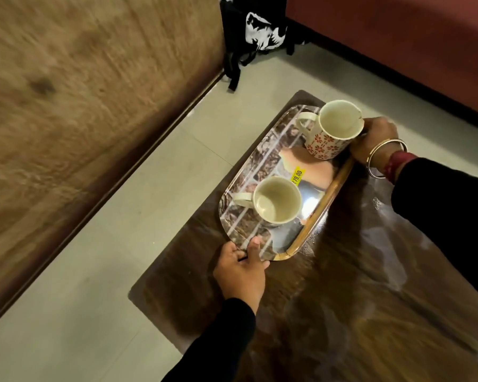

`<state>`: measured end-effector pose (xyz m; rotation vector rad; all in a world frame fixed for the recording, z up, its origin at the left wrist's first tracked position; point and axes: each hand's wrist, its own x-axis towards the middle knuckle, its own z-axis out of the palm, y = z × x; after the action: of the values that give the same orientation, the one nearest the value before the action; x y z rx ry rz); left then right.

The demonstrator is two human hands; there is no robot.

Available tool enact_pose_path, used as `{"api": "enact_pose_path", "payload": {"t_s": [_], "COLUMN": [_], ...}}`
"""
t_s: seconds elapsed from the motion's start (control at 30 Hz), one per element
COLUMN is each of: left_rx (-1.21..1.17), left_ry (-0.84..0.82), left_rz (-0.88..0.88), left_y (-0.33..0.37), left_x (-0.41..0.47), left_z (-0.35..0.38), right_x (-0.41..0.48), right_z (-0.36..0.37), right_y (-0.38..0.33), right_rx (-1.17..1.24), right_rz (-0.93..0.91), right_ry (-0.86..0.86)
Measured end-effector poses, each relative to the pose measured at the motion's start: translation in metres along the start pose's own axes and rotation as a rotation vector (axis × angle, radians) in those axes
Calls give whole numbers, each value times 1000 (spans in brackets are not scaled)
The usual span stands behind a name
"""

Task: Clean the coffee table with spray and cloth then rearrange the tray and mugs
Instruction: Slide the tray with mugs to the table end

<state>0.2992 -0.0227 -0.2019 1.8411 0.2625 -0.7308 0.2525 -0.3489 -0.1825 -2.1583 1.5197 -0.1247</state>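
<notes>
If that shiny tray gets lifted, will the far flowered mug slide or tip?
Probably slides: the glossy printed tray mirrors light, so it looks slick. The cream mug with red flowers is tall and stands beside the rim, so it might tip. It looks ceramic, likely breakable.

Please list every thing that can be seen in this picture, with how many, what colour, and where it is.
tray: 1, brown pattern with a light wooden rim, on the far left part of the table
flowered mug: 1, cream with red flowers, upright at the tray's far end
cream mug: 1, cream, upright at the tray's near end
price sticker: 1, yellow, on the tray between the mugs
coffee table: 1, dark glossy brown, low on the floor
floor: pale grey tiles
bag: 1, black and white, on the floor beyond the table
wooden panel: 1, brown, left side, blurred
bangles: metal, right wrist
left hand: grips the tray's near end
right hand: holds the tray's far end
</notes>
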Motion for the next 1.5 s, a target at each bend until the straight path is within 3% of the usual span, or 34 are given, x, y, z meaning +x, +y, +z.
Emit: {"api": "enact_pose_path", "payload": {"t_s": [0.5, 0.67, 0.73, 0.87, 0.93, 1.03, 1.1, 1.33, 1.5], "left_rx": [12, 9, 11, 246, 479, 851, 1018, 1370, 1394], "left_ry": [130, 154, 179, 288, 196, -72, -218, -591, -710], "left_rz": [22, 32, 44, 175, 414, 792, 958, 1292, 1500], "left_y": [9, 10, 7, -5, -12, -17, -20, -33, -63], "left_x": [6, 7, 7, -22, -49, -79, -93, -143, -224], "left_z": [0, 0, -1, 1, 6, 16, 31, 104, 165], "right_x": [-4, -21, -42, -118, -154, -189, -214, -308, -403], "right_z": [7, 14, 16, 16, 15, 11, 2, -44, -78], "right_y": [7, 17, 23, 49, 71, 107, 133, 249, 352], "right_rx": [116, 297, 335, 168, 79, -27, -98, -177, -163], "right_rz": [22, -49, -25, -66, -86, -37, -2, 199, 369], "right_ry": [-19, -42, 27, 114, 107, 111, 153, 222, 306]}}
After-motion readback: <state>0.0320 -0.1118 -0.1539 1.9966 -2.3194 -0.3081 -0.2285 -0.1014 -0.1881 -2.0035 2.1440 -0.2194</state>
